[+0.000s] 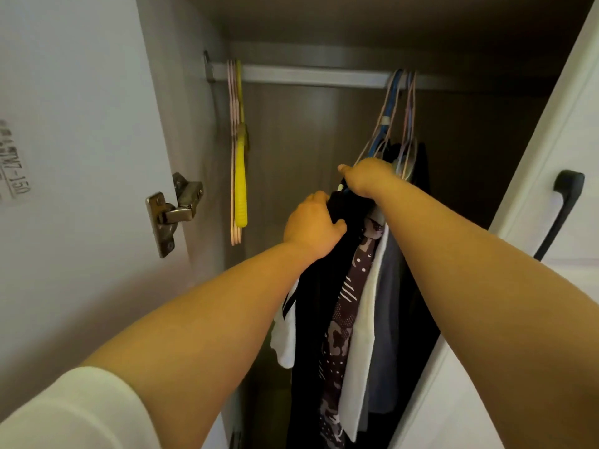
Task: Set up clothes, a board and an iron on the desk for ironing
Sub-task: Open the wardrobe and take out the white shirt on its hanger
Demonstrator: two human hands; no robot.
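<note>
Wardrobe open, clothes (350, 303) hanging from the rail (308, 76)! Left hand (312, 226) grips the dark garment, fingers curled round; right hand (368, 176) clutches a hanger's shoulder. Early going, I'd say: no board, iron or tabletop visible yet.
</note>
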